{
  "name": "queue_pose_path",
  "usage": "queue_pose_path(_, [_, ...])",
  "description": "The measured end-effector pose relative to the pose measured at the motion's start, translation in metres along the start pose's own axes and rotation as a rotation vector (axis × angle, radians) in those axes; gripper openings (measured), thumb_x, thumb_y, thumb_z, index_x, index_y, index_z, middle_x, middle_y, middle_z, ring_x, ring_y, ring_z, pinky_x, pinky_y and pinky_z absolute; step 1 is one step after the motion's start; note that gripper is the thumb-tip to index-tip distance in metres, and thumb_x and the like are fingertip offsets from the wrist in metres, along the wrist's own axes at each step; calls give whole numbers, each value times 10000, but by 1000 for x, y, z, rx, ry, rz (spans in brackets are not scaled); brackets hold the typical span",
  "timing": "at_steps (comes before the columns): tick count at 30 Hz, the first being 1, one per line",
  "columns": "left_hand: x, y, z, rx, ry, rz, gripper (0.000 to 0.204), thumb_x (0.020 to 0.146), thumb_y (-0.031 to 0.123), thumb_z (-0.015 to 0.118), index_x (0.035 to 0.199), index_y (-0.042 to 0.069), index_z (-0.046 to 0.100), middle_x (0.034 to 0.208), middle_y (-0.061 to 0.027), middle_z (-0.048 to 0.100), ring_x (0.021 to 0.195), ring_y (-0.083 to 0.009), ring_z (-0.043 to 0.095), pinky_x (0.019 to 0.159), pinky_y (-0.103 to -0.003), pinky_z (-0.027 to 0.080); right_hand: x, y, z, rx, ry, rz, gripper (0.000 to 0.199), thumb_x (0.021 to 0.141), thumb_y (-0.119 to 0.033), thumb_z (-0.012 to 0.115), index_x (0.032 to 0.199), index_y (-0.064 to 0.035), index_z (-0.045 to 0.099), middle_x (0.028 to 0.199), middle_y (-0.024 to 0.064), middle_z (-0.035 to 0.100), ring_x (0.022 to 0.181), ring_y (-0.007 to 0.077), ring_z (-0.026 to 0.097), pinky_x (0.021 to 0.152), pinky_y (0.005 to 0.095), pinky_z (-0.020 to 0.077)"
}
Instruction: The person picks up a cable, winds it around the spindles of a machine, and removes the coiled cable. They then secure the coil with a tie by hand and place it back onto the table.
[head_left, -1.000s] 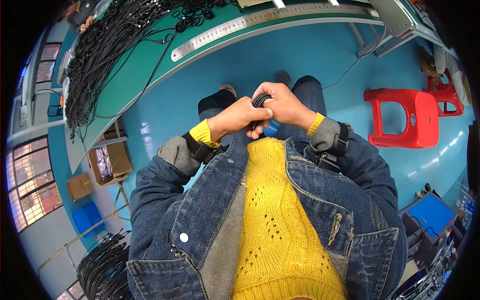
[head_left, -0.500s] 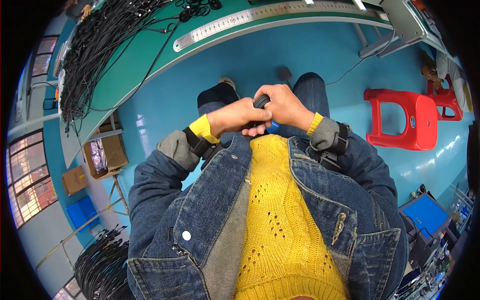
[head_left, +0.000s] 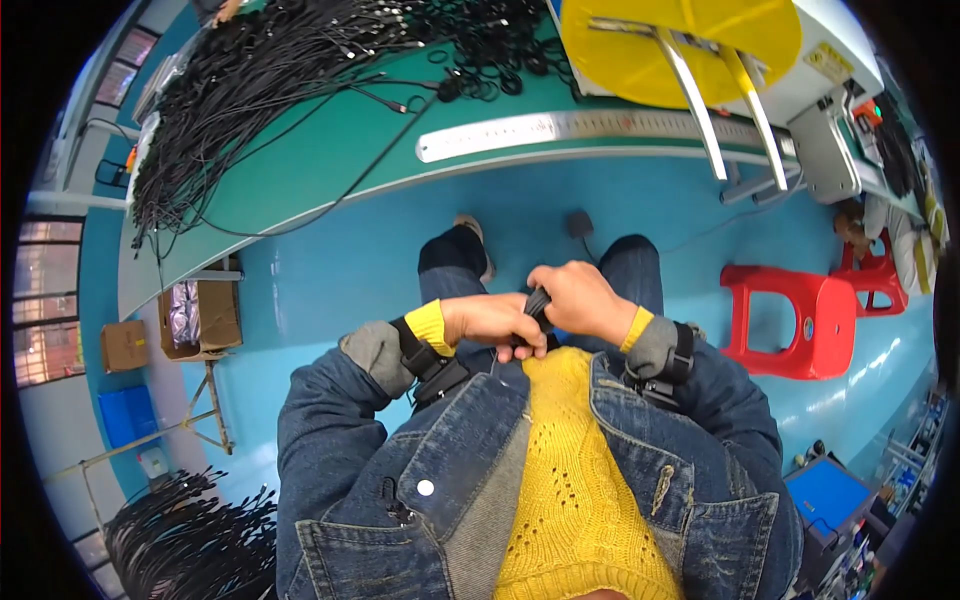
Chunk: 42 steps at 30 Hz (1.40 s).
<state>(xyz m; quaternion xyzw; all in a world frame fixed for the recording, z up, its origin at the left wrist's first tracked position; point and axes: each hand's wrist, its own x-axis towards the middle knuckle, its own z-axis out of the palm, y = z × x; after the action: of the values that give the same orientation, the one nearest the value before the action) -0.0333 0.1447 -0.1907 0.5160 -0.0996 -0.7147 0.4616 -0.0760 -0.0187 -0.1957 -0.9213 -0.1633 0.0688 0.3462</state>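
A coiled black cable (head_left: 538, 304) is held in front of my lap, between both hands. My left hand (head_left: 488, 322) grips its lower part, with the fingers curled under. From the other side, my right hand (head_left: 582, 300) closes around the upper part of the coil. Most of the coil is hidden by my fingers. Beyond my knees stands a green-topped table (head_left: 300, 190) with a large heap of black cables (head_left: 260, 90) on its left part. A long steel ruler (head_left: 540, 132) lies along its near edge.
A yellow disc (head_left: 690, 40) with two metal rods rises over the table's right part. Red plastic stools stand at right, the nearer stool (head_left: 830, 325) beside my leg. Cardboard boxes (head_left: 215, 320) sit at left; more black cables (head_left: 190, 540) hang behind. Another person is partly visible at far right.
My view has tilted up, so more of the table and the yellow disc show. Both hands keep hold of the cable coil; a blue thing under them no longer shows.
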Motion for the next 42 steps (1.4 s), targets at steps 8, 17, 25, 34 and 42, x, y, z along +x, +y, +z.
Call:
queue_pose_path(8, [-30,1,-9,-159,157,224,100,793,72,510,847,7,565,696,-45,539,493,-71,474,401,-192,375,47,-22,-11,-127,-76,-153,148,674,-117,576,807,-55,591,628,187,593,614,357,600,556,451,462])
queue_pose_path(17, [-64,1,-37,-541,562,731,133,799,53,515,930,36,503,674,-21,474,493,-60,411,392,-188,295,201,-56,-62,-335,424,-242,150,716,-148,596,797,-25,626,789,147,618,722,338,596,629,413,481])
queue_pose_path(25, [-77,15,-51,-544,611,880,175,807,61,523,977,27,498,680,-24,474,503,-67,409,412,-204,311,253,-52,-63,-535,149,-30,222,736,-224,604,786,-13,655,796,176,639,743,339,622,654,406,500])
queue_pose_path(34, [-79,39,-30,-562,628,1093,208,829,87,525,1024,13,517,699,-27,490,525,-74,425,424,-216,338,154,-48,-71,691,240,-220,174,852,-181,560,801,-18,594,677,-48,519,605,31,436,532,205,382])
queue_pose_path(42, [-41,49,-6,-118,776,787,111,843,111,520,881,17,564,641,-15,523,494,-65,449,417,-210,371,52,-30,-62,1016,-56,107,172,889,-194,519,843,-38,576,700,-53,511,627,25,436,540,172,355])
